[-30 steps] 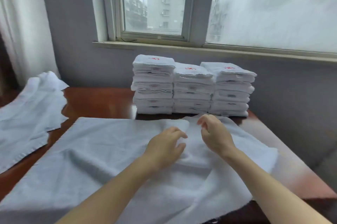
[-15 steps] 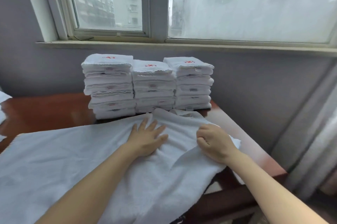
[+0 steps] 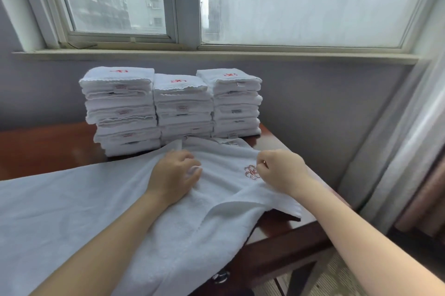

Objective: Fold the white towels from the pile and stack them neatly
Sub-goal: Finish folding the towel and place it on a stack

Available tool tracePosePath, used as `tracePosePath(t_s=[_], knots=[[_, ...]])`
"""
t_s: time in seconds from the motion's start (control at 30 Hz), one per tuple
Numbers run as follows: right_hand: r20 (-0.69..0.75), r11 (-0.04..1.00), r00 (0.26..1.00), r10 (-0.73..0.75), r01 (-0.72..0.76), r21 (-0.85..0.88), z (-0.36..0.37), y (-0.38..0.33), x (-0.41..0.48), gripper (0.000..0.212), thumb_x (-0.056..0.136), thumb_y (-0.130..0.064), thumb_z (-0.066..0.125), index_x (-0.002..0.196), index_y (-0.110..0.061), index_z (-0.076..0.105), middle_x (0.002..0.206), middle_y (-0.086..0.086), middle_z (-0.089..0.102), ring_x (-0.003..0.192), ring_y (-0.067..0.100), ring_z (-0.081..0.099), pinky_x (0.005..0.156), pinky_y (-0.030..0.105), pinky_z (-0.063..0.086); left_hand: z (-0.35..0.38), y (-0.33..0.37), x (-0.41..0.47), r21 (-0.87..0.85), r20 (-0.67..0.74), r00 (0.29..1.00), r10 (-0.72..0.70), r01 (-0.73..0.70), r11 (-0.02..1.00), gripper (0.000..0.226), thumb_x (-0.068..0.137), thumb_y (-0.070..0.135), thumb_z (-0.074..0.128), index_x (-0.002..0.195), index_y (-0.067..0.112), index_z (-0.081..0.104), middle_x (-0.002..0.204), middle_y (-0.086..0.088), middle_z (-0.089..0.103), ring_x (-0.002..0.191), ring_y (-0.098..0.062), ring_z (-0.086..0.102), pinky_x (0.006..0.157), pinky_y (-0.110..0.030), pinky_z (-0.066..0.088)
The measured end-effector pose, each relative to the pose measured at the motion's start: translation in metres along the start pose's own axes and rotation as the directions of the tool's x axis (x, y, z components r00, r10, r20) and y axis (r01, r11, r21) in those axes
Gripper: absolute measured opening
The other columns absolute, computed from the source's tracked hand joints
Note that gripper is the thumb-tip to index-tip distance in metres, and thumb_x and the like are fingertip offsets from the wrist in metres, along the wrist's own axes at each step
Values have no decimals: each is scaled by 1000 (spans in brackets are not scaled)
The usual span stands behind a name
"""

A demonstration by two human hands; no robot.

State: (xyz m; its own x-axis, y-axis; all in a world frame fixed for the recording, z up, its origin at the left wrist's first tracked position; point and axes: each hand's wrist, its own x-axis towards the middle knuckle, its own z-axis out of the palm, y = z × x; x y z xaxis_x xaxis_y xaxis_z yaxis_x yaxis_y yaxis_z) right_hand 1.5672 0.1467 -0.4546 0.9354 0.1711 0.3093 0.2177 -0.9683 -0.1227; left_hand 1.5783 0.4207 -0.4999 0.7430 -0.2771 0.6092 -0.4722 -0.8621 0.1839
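The white towel (image 3: pixel 72 211) is lying spread across the lower left and centre of the frame, its right end drooping off the table (image 3: pixel 43 148). Your left hand (image 3: pixel 173 175) is bunching cloth in curled fingers; your right hand (image 3: pixel 281 170) is pinching the hem beside the red emblem (image 3: pixel 251 172). Three folded stacks (image 3: pixel 183 107) are standing just behind, mid-frame.
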Motion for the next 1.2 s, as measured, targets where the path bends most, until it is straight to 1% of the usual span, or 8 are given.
tracePosePath(t_s=[0.07, 0.23, 0.4, 0.6, 0.7, 0.8, 0.97, 1.2], knots=[[51, 993, 999, -18, 12, 118, 8, -9, 8, 26, 90, -16, 44, 94, -27, 68, 98, -7, 67, 95, 22, 61, 74, 31, 48, 0, 9, -2, 10, 28, 999, -29, 29, 1000, 32, 94, 37, 52, 99, 18, 76, 105, 0, 69, 100, -25, 63, 82, -36, 48], [213, 946, 967, -138, 66, 316, 39, -31, 23, 48, 95, -13, 39, 137, -33, 52, 144, -12, 51, 130, 10, 47, 104, 26, 37, 16, 20, -8, 132, 370, 894, -253, 219, 967, 51, 100, 51, 36, 147, 31, 39, 157, 5, 32, 147, -15, 20, 121, -38, 5], [346, 974, 929, -132, 58, 217, 57, -24, 20, 57, 100, -43, 35, 154, -25, 27, 164, -5, 14, 151, 13, 6, 121, 38, 2, 15, 15, -9, 110, 390, 898, -201, 171, 979, 54, 99, 53, 38, 150, 34, 35, 160, 7, 26, 149, -11, 16, 122, -41, -1], [361, 992, 929, 84, -113, 61, 50, 5, -8, 74, 94, -65, 27, 157, -29, 11, 165, -4, 0, 151, 14, -4, 121, 41, -2, 28, 24, 4, -34, 511, 859, 13, 6, 999, 59, 99, 55, 37, 153, 35, 26, 164, 8, 14, 150, -8, 8, 123, -34, -2], [293, 978, 933, 211, -200, -68, 41, 12, -18, 78, 88, -73, 27, 152, -28, 27, 159, 1, 23, 147, 22, 16, 116, 44, 16, 34, 32, 11, -59, 523, 851, 45, -17, 998, 60, 99, 57, 35, 153, 34, 27, 163, 9, 15, 150, -8, 9, 122, -32, 3], [184, 955, 944, 274, -245, -165, 32, 16, -6, 61, 90, -64, 35, 134, -23, 47, 136, 4, 46, 127, 25, 40, 95, 40, 37, 36, 36, 17, -96, 381, 925, 0, 39, 995, 43, 102, 48, 37, 137, 31, 54, 146, 8, 47, 136, -12, 39, 106, -30, 33], [78, 977, 975, 207, -209, 27, 34, 24, 29, 39, 96, -35, 44, 129, -20, 57, 137, -1, 49, 123, 21, 48, 89, 33, 47, 38, 39, 36, -68, 263, 951, -162, 186, 980, 28, 100, 39, 44, 113, 29, 66, 107, 11, 62, 106, -13, 55, 76, -27, 39], [17, 926, 951, 309, -305, 221, 63, 24, 78, 57, 92, -21, 49, 146, -27, 35, 134, 4, 39, 106, 30, 55, 70, 34, 42, 60, 37, 53, 2, 229, 949, -215, 220, 975, 37, 99, 40, 47, 131, 27, 58, 133, 8, 55, 123, -15, 49, 97, -29, 37]])
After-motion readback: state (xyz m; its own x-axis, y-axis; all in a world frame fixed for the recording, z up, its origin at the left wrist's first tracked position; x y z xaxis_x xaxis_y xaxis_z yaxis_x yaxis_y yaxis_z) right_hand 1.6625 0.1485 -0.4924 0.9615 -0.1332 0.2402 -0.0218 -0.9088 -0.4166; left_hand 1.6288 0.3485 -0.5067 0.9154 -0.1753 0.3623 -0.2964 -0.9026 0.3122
